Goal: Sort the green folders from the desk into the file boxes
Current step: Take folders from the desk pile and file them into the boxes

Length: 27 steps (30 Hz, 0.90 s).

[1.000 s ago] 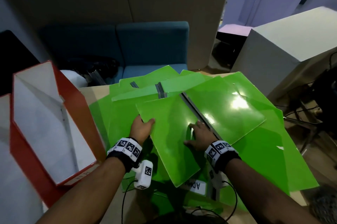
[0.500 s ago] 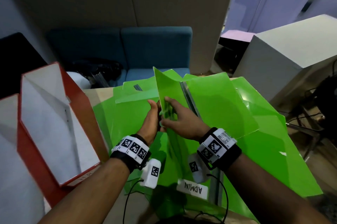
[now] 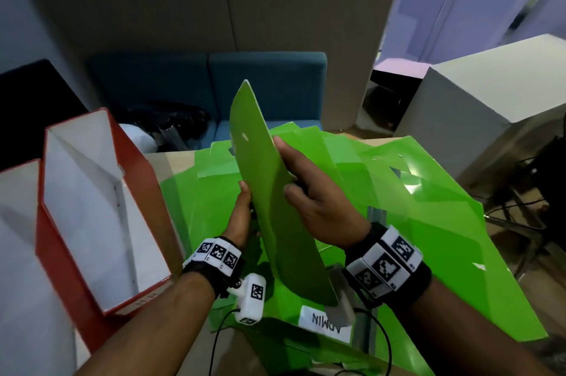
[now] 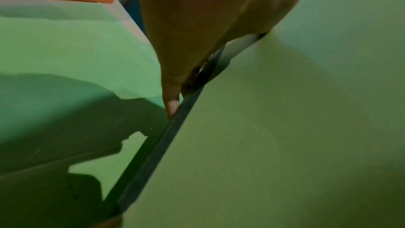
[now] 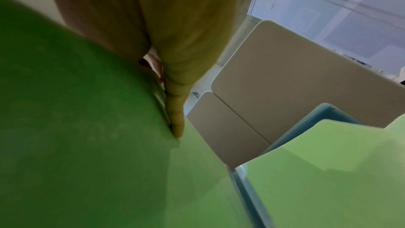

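Observation:
A green folder (image 3: 275, 222) stands on edge, tilted, lifted above the pile between my two hands. My right hand (image 3: 309, 191) pinches its right side, thumb on the near face and fingers behind. My left hand (image 3: 243, 210) holds its left edge with the thumb up against it, while its fingers are hidden. The left wrist view shows a finger of my left hand (image 4: 173, 103) lying along the folder's dark spine (image 4: 153, 153). Several more green folders (image 3: 428, 222) lie fanned over the desk. A red file box (image 3: 92, 207), white inside, stands open at the left.
A second file box (image 3: 18, 253) sits at the far left edge. A white ADMIN label (image 3: 326, 322) lies on a folder at the front. Behind the desk are a blue sofa (image 3: 266, 84) and a white cabinet (image 3: 490, 93) to the right.
The folder lay open and flat under both hands a second ago. Both hands have folded it closed and raised it upright above the pile.

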Motion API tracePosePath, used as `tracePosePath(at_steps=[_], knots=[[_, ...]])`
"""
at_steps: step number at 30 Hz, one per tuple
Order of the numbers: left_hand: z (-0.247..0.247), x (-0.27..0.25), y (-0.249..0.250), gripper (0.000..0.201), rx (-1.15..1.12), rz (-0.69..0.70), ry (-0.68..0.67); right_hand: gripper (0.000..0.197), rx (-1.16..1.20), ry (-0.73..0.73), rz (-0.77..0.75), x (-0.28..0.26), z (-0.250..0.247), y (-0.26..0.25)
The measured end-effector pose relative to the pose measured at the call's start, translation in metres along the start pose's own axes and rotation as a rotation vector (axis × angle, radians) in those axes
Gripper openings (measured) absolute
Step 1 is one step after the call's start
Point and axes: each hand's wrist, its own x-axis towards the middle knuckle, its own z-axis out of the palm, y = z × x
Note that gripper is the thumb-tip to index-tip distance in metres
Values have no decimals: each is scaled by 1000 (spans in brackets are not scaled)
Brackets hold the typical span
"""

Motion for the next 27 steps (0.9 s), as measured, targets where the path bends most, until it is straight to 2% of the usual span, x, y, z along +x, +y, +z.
tracePosePath(at_steps=[3, 6, 10, 11, 14, 15, 17, 19, 21, 24, 27], knots=[[-6, -2, 5, 78, -123, -64, -14, 57, 62, 20, -6, -1, -5, 3], [-7, -2, 7, 70, -149, -32, -4, 50, 87, 0, 19, -1, 0, 6], [-12, 0, 6, 57, -126, 33, 92, 48, -18, 44, -6, 3, -6, 10], [-17, 2, 7, 58, -115, 63, 162, 48, -91, 77, -11, 4, -12, 14], [-37, 18, -3, 98, -63, 138, 339, 50, -351, 195, 2, 4, -35, 37], [-36, 12, 1, 99, -42, 169, 358, 51, -408, 231, 34, 2, -43, 46], [-36, 6, 8, 68, -9, 208, 373, 51, -502, 291, 80, -2, -55, 62], [-37, 6, 9, 47, 46, 247, 372, 51, -615, 344, 90, -5, -65, 76], [-38, 6, 11, 41, 76, 274, 352, 54, -683, 397, 147, -7, -71, 87], [-42, 10, 15, 34, 96, 316, 306, 61, -562, 374, 323, -4, -72, 88], [-43, 2, 32, 22, 60, 357, 303, 57, -462, 353, 329, 3, -68, 82]])
